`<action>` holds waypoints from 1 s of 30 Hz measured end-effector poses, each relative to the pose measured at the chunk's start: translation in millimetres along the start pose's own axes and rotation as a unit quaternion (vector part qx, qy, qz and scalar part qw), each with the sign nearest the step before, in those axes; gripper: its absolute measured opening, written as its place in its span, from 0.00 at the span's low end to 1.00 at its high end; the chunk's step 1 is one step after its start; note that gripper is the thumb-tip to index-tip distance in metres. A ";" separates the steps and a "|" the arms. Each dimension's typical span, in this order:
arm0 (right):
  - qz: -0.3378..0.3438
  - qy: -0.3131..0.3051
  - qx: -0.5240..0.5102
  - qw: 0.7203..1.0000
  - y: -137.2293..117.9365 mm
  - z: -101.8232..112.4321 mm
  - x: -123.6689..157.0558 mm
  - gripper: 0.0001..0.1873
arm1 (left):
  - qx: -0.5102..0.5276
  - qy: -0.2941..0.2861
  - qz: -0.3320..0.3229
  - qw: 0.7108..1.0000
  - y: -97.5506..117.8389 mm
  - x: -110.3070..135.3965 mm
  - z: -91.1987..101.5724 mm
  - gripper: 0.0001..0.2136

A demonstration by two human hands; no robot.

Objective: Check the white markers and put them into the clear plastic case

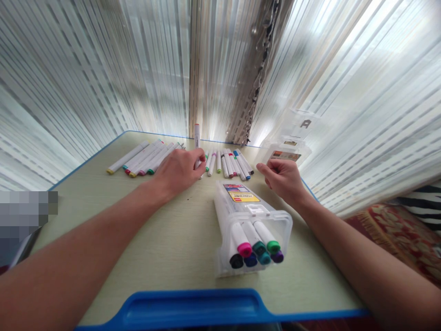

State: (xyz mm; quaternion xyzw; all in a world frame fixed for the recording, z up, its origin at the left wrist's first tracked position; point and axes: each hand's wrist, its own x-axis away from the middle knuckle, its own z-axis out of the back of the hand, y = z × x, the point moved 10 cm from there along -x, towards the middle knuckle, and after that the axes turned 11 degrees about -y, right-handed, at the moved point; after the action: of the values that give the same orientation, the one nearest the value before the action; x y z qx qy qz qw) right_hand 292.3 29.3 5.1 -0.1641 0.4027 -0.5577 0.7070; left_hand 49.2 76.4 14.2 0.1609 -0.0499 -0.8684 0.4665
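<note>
marker containers and loose markers on the table

containers: two transparent containers are visible. the box lies at lower centre-right of the frame, with its end facing the viewer. it contains markers; seven cap ends are countable: pink, dark green and green above; black, dark blue, teal and purple below. one printed label is on its upper face. the second container, a clear case, stands at the right of the frame above centre, behind the right hand; it bears printed matter. whether it contains markers cannot be determined.

loose markers: two groups lie on the table. the left group, left of centre, shows at least six markers, partly overlapped by the left hand. the middle group, at the centre of the frame, shows about ten; overlap prevents an exact count.

hands: two. the left hand, at centre, grips one marker, held upright with its orange end at the top. the right hand, right of centre, is curled into a loose fist near the clear case; whether the fingers enclose anything cannot be determined.
</note>
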 end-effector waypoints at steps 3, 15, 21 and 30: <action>-0.001 0.001 -0.001 1.000 -0.2 0.0 0.3 0.25 | -0.002 0.000 0.002 1.000 0.1 -0.1 -0.5 0.11; -0.014 -0.002 -0.002 1.000 0.2 -0.6 1.0 0.26 | -0.012 -0.005 0.004 1.000 0.4 -0.1 0.9 0.11; -0.010 -0.008 -0.005 1.000 2.0 -2.2 0.8 0.26 | -0.019 -0.006 0.002 1.000 0.3 0.0 -0.9 0.12; -0.013 -0.009 -0.004 1.000 -0.9 -2.3 1.4 0.27 | -0.014 -0.006 0.003 1.000 2.0 0.0 0.4 0.11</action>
State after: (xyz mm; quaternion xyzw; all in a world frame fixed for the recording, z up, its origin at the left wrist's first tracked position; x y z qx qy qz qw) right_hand 290.1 28.2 3.7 -0.1772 0.3965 -0.5638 0.7025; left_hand 50.6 75.3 15.0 0.1489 -0.0413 -0.8686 0.4709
